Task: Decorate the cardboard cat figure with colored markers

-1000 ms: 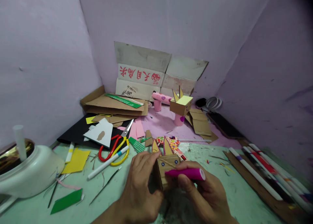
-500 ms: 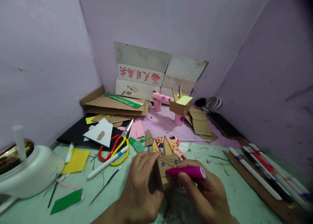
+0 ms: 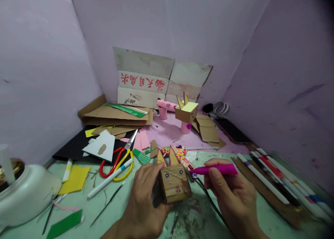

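Observation:
My left hand (image 3: 147, 197) grips a small cardboard box (image 3: 174, 186) by its left side. The box has a face with two blue eyes, small pink marks below them and two pointed yellow ears edged in purple. To its right, my right hand (image 3: 229, 193) is closed around a magenta marker (image 3: 221, 169), whose tip points left and is apart from the box. Just behind the box lies a glue gun with a colourful floral pattern (image 3: 182, 155), its black cord running toward me under my right hand.
Red-and-yellow scissors (image 3: 120, 162) and a white marker (image 3: 109, 179) lie to the left, near a white pot-like container (image 3: 39, 193). Several markers (image 3: 276, 176) line the right. Behind stands a pink figure (image 3: 185, 127) with a cardboard head; a phone (image 3: 232, 130) lies beyond.
My right hand has drawn the magenta marker away from the box's face to the right. Pink marks now show on the face. The whole view has shifted slightly.

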The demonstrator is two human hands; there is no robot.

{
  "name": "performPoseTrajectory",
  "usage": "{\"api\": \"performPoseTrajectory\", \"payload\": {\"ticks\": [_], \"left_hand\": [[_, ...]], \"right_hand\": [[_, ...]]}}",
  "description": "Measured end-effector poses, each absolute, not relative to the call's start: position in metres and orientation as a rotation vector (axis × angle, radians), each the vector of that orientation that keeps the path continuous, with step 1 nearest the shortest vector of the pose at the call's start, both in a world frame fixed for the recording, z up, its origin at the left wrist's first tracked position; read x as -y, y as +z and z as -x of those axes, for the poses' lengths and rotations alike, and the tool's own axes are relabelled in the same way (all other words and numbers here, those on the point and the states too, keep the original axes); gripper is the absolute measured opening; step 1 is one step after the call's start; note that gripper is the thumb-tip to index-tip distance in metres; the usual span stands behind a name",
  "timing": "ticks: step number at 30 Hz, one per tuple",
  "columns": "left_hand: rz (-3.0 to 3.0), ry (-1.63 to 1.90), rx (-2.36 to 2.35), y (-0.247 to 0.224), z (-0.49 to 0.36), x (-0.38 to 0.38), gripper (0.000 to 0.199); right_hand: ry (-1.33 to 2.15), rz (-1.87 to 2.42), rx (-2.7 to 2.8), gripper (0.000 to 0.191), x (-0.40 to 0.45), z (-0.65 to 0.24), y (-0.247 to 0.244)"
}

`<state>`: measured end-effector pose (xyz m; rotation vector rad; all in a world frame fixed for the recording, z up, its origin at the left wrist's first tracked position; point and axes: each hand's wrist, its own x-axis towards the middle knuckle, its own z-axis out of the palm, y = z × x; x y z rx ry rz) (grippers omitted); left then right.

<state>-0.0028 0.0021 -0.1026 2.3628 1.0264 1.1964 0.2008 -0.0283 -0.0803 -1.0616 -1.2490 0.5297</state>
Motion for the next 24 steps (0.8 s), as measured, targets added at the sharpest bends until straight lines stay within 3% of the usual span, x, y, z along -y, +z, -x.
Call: {"api": "performPoseTrajectory", "payload": {"ticks": [9, 24], "left_hand": [[-2.421, 1.227, -1.078, -0.104, 0.004, -0.003, 0.064], [-2.406, 1.229, -1.064, -0.104, 0.004, -0.002, 0.065]], "right_hand": [[0.212, 1.02, 1.61, 0.01, 0.026, -0.201, -0.067], [0.246, 0.976, 1.661, 0.014, 0.025, -0.198, -0.07]]}}
